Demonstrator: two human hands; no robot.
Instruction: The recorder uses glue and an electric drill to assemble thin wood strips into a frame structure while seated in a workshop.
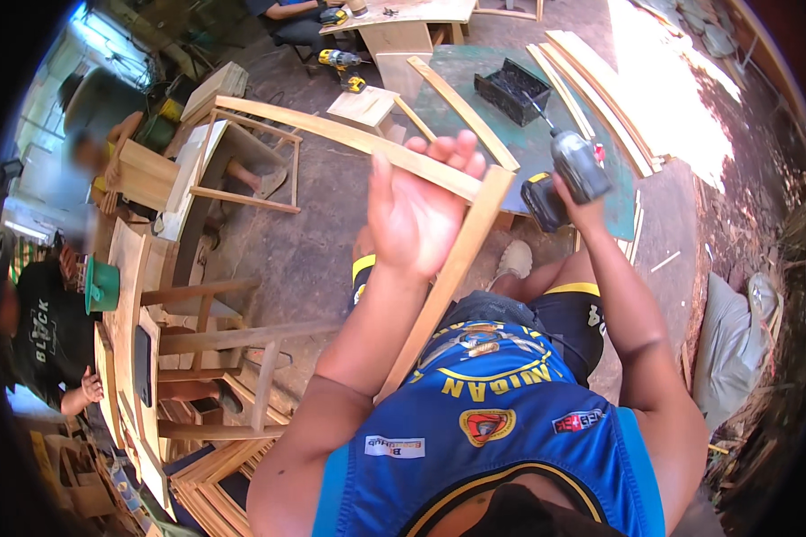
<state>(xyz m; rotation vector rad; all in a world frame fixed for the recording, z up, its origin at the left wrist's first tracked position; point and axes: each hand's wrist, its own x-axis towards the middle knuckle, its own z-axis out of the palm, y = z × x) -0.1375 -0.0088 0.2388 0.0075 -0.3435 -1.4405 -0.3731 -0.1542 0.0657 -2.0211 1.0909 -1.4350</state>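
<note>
My left hand (pixel 416 210) is palm up at the middle, gripping a long pale wooden strip (pixel 322 130) near its right end. The thumb lies on the near side and the fingers curl up beyond it. That end meets a second wooden strip (pixel 448 277) at a corner; the second strip runs down toward my chest. To the right, my right hand (pixel 584 210) is closed around the handle of a dark cordless drill (pixel 582 166), slightly blurred. Its bit points up and to the left, toward a black open tray (pixel 513 89), and stands apart from the wooden corner.
Beyond my hands is a green-topped table (pixel 457 67) with long wooden strips (pixel 600 98) at its right. A yellow-black drill (pixel 342 64) sits farther off. People work at the left (pixel 49 322) and top (pixel 287 13). Wooden legs (pixel 233 340) stand left; a grey sack (pixel 734 349) lies right.
</note>
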